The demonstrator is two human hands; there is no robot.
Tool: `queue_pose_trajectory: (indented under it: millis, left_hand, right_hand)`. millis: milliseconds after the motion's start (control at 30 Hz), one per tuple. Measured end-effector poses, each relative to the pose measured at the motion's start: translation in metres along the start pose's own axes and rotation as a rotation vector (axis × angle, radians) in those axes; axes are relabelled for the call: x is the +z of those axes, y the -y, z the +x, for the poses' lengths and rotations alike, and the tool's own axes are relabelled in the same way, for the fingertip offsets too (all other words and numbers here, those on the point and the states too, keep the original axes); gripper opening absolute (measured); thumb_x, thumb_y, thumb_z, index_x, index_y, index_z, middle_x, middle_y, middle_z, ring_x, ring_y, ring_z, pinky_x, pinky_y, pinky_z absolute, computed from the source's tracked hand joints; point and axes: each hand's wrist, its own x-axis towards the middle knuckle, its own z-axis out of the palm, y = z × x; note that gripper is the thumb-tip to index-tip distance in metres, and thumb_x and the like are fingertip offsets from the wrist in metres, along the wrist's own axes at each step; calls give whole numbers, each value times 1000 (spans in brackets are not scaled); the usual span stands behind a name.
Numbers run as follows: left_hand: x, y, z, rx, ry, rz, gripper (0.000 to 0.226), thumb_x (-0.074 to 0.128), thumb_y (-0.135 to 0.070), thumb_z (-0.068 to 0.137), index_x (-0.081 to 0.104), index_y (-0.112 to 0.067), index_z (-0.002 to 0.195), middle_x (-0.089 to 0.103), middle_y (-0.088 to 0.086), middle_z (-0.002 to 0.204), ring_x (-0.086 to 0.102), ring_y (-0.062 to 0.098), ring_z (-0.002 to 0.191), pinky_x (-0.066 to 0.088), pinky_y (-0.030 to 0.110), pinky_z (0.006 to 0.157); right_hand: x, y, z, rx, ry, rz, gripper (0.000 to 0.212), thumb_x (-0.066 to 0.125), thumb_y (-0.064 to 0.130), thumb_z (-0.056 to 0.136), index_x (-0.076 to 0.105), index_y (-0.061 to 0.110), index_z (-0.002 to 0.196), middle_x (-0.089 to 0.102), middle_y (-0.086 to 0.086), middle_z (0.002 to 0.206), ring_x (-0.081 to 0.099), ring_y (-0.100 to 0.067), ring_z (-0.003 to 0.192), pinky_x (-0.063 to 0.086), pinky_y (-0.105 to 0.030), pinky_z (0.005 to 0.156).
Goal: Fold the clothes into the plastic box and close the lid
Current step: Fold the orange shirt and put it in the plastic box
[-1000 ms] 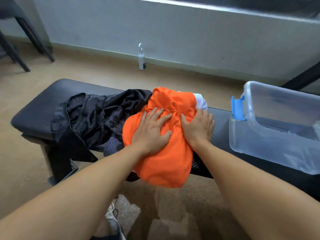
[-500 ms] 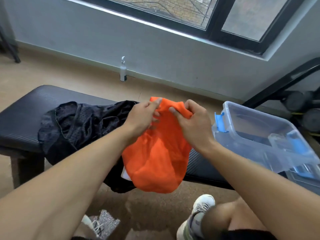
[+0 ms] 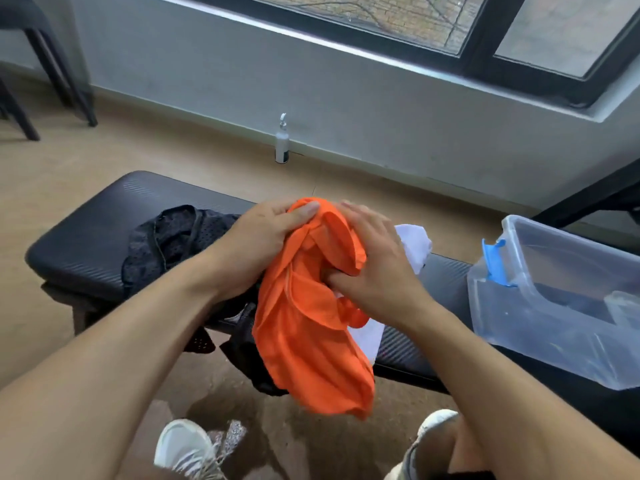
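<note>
Both hands worked on the orange garment [image 3: 304, 327], which sat bunched near the centre of the view on the front edge of the black padded bench [image 3: 86, 237], its lower part hanging over the edge toward six o'clock. The left hand [image 3: 263, 237] gripped the top of the garment from its nine o'clock side, thumb pressed across the upper fold and fingers wrapped behind the cloth. The right hand [image 3: 374, 265] lay on the garment's three o'clock side, thumb tucked into a fold and fingers spread over the fabric; how tightly those fingers closed could not be told, since motion blurred them. A black mesh garment [image 3: 173, 244] lay crumpled on the bench at nine o'clock of the orange one, touching it and partly under the left forearm. A white garment [image 3: 415, 244] showed beneath and behind the right hand, toward two o'clock. The clear plastic box [image 3: 554, 306] with a blue latch [image 3: 497, 263] stood on the bench at three o'clock, apart from the clothes and without a lid on it. A small white bottle [image 3: 282, 143] stood on the floor against the wall at twelve o'clock. Two pale shoes [image 3: 187, 452] showed at six o'clock.
</note>
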Motion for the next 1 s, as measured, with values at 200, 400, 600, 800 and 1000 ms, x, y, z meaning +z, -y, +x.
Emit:
queue_pose_trajectory:
  millis: [200,400,600,800,1000]
  left_hand:
    - [-4,-24,-6,49,27,-186,26,80,-32,81,74,-7,84,76,11,80,72,20,70,61,35,76]
    - [-11,-17,-4,177,-228,603,78,96,-50,52,59,-28,116,69,-10,107,65,1,95,51,21,79]
    - [34,-6,-11,267,49,631,44,91,-34,71,65,-27,105,73,-10,90,67,1,83,51,23,73]
    - [29,-10,-7,326,-57,481,23,65,-24,85,70,-9,102,70,11,91,58,10,84,49,36,77]
    - [14,-14,-5,85,-94,382,45,72,-45,87,74,-4,104,77,12,107,72,23,93,54,50,93]
  right_hand:
    - [-23,-4,4,396,-150,425,36,47,-13,78,60,20,86,57,4,64,47,-6,53,38,-24,53]
    - [-85,28,11,257,34,423,19,76,19,73,66,21,89,66,1,72,54,-10,64,44,-28,60]
    - [-97,47,22,122,289,231,34,88,16,69,60,17,87,70,-3,73,51,-7,60,43,-28,60]
    - [-95,-2,1,378,589,328,35,88,14,74,69,9,103,74,-12,91,70,-22,81,59,-39,78]
    - [-89,-22,1,582,57,897,28,59,-1,92,69,-2,118,73,-17,105,67,-14,81,53,-20,66]
